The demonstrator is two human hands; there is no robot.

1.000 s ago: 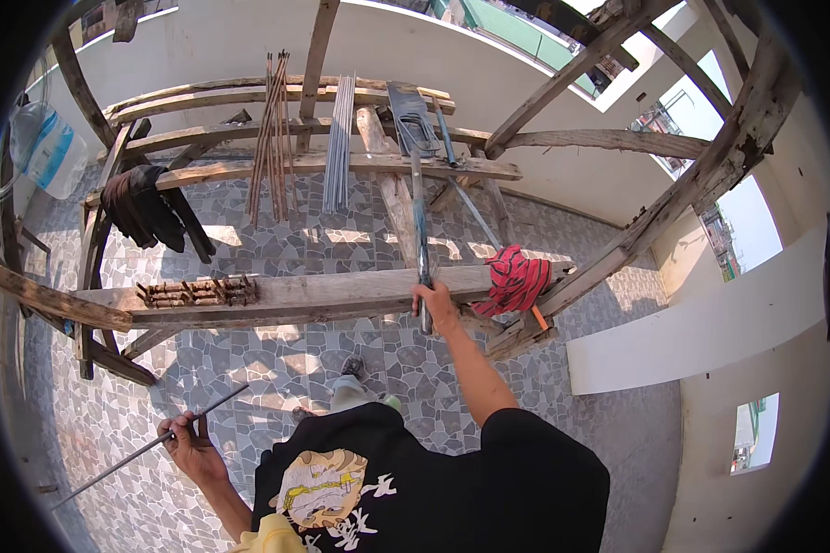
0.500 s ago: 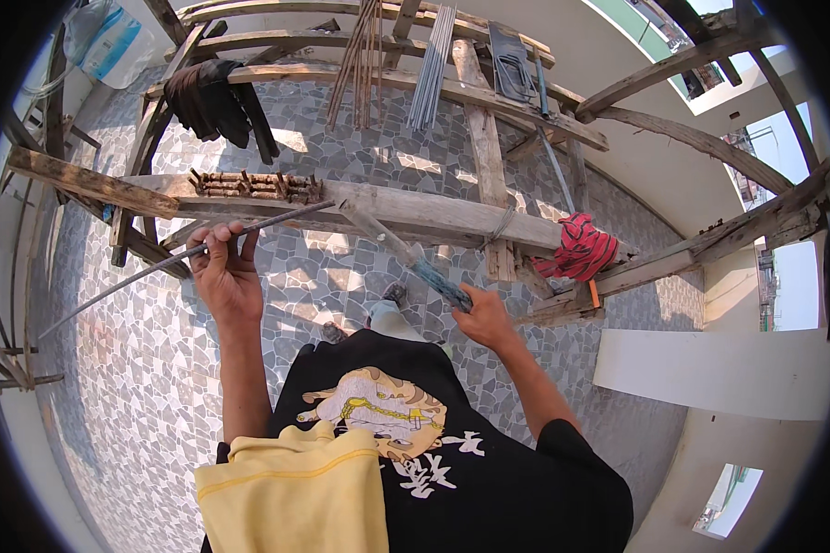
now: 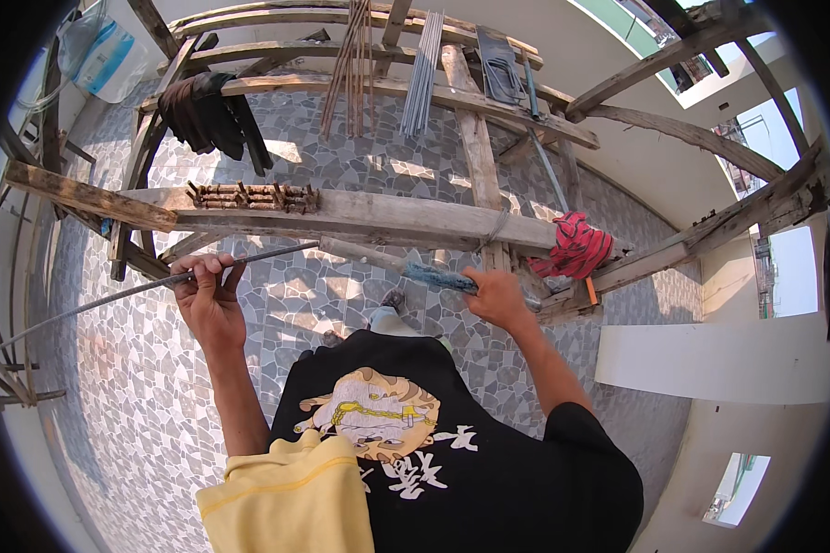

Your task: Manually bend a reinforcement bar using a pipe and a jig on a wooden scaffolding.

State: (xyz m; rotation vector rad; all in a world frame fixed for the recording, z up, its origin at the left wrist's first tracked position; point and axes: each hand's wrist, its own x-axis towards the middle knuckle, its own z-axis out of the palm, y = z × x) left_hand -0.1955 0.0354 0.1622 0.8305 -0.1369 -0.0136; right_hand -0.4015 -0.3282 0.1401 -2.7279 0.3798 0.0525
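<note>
My left hand [image 3: 214, 309] is closed around a thin grey metal rod [image 3: 272, 253], with thumb and fingers pinching it. The rod slants down to the far left. In my right hand [image 3: 496, 297] is a bar-shaped hand tool [image 3: 364, 253], its handle wrapped in worn blue material. The tool's far end meets the rod's right end; whether the rod sits inside it I cannot tell. Both are on my side of a thick wooden beam [image 3: 387, 212]. On the beam's left part lies a rusty metal jig with upright pegs [image 3: 249, 196].
Behind the beam, a timber rack [image 3: 277, 85] carries dark clothing [image 3: 203, 115], rusty rods [image 3: 346, 74], grey rods [image 3: 421, 74] and a long-handled tool [image 3: 546, 166]. Red striped cloth [image 3: 579, 246] is draped over the beam's right end. A yellow cloth [image 3: 286, 498] hangs over my front.
My hands have brought the rod and the tool away from the beam, toward me and leftward. The tool has swung to a flatter angle, and its far end now meets the rod's end.
</note>
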